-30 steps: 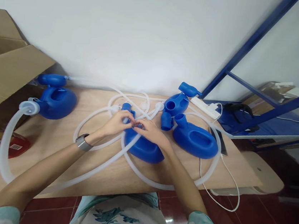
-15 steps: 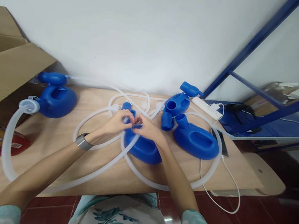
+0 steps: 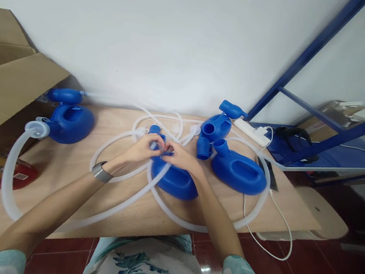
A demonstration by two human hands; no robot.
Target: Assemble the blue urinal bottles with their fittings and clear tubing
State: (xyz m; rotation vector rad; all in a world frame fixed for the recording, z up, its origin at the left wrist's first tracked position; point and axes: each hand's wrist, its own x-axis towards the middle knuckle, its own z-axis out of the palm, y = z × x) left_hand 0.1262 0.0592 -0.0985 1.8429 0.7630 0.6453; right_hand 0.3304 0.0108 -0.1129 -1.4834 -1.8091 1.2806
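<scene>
Close together at the middle of the table, my left hand (image 3: 145, 147) and my right hand (image 3: 180, 155) meet with curled fingertips over the neck end of a blue plastic urinal bottle (image 3: 177, 184). Both hands are closed in a pinch, and the small part between their fingers is hidden. A short blue spout piece (image 3: 154, 129) shows just beyond my left fingers. Translucent white tubing (image 3: 129, 200) runs across the front of the bottle and loops around it. A white tube cap (image 3: 195, 130) lies past my right hand.
Another blue bottle (image 3: 68, 123) with a capped tube stands at left beside an open cardboard box (image 3: 27, 84). At right are a blue bottle (image 3: 239, 172), loose blue spouts (image 3: 204, 147), a power strip (image 3: 252, 131) and a blue metal rack (image 3: 310, 59). A red-and-yellow container (image 3: 0, 171) sits front left.
</scene>
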